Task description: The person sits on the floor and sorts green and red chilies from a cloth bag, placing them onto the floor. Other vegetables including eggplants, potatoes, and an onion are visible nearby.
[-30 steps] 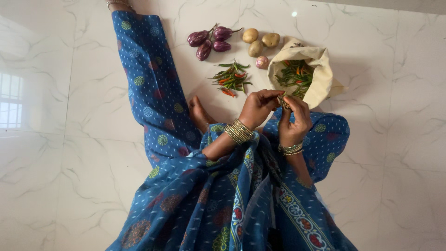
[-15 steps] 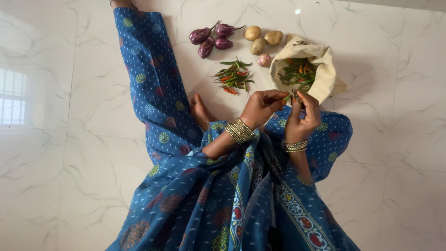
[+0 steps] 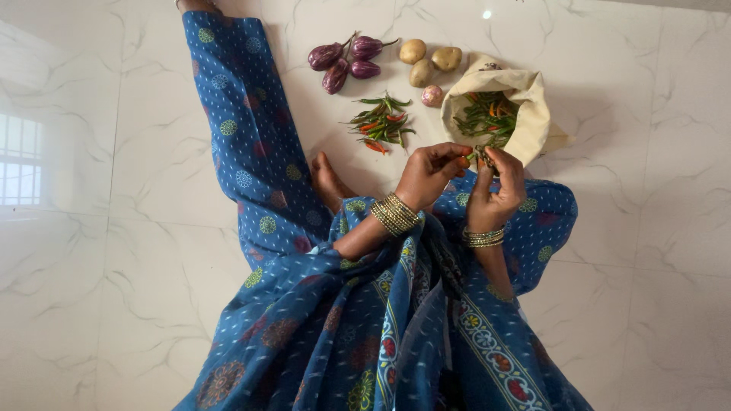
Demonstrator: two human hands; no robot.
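Observation:
I sit on a white marble floor in a blue patterned garment. My left hand [image 3: 431, 173] and my right hand [image 3: 496, 189] meet just in front of an open beige cloth bag [image 3: 533, 114] that holds green and red chillies [image 3: 487, 114]. My right hand grips a few chillies by the bag's near rim. The left hand's fingertips pinch one of them. A small pile of chillies [image 3: 382, 122] lies on the floor to the left of the bag.
Three purple aubergines [image 3: 344, 59] lie at the top, with three potatoes [image 3: 428, 59] beside them and a small onion [image 3: 432, 95] next to the bag. My bare foot [image 3: 327, 181] rests near the chilli pile. My left leg stretches up along the floor.
Both hands have stayed close together at the bag's rim, shifting slightly as the fingers work on the chillies. Nothing else has moved.

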